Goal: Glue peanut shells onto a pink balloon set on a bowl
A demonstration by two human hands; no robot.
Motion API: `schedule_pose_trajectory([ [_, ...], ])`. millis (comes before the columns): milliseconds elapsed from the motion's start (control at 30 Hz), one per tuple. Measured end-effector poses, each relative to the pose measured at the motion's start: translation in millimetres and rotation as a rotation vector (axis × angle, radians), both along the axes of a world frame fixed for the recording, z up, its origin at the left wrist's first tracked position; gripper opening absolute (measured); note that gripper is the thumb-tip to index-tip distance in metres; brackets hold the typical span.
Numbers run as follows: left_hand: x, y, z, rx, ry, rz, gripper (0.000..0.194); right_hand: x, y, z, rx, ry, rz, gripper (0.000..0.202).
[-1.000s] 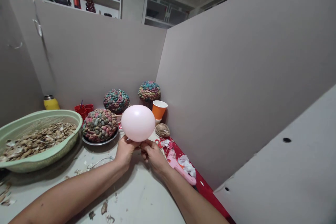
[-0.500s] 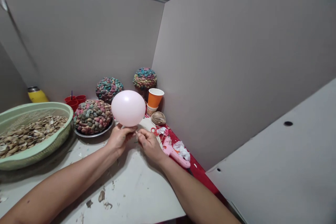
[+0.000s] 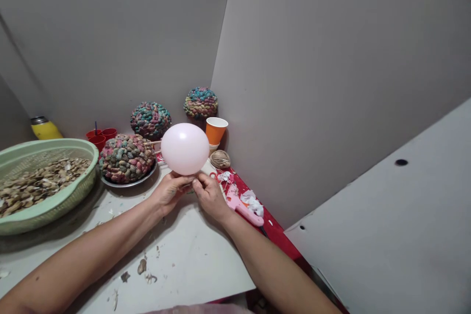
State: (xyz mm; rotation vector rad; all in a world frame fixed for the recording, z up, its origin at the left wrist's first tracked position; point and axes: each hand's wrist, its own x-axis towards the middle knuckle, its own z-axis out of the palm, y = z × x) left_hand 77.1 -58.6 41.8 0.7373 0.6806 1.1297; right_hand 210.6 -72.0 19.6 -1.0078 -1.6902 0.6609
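Observation:
A pale pink inflated balloon (image 3: 185, 149) is held up over the white tabletop (image 3: 187, 255). My left hand (image 3: 171, 190) is closed beneath it, gripping the balloon near its neck. My right hand (image 3: 210, 195) pinches at the same spot from the other side, thumb and fingers together. The neck itself is hidden between the fingers, so I cannot make out how it is held. Just behind the balloon stand an orange paper cup (image 3: 215, 131) and a ball of twine (image 3: 220, 159).
At left sits a green basket (image 3: 93, 167) of shells. A ball covered in peanut-like coloured pieces (image 3: 127, 157) rests in a metal dish (image 3: 128, 184), with similar balls (image 3: 150, 118) behind. A pink glue gun (image 3: 245, 208) lies at right. Grey panels (image 3: 331, 59) enclose the table.
My right hand has moved in closer to my left, against the balloon's underside. The balloon has shifted slightly right in view, and the camera has tilted down a little.

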Motion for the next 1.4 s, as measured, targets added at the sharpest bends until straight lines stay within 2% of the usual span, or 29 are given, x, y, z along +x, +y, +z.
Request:
schedule_pose_trajectory([
  [200,-0.5,-1.6,-7.2,-0.051,-0.013,-0.093,0.037,3.5,3.2,-0.9,0.028,-0.037,-0.016,0.018],
  [333,0.0,0.6,-12.2,-0.049,-0.008,-0.054,0.038,4.4,5.2,-1.6,0.031,-0.045,-0.025,0.014],
  [633,-2.3,5.1,-18.5,-0.029,0.057,0.068,0.033,3.3,3.8,-0.8,0.014,-0.086,-0.007,0.020],
  [1033,-1.1,5.9,-12.3,-0.029,0.082,0.137,0.030,2.7,3.6,0.2,0.063,-0.154,0.009,0.023],
  [1400,-1.1,5.5,-10.0,-0.003,0.077,0.127,0.031,1.3,1.0,0.6,0.092,-0.135,0.033,0.023],
])
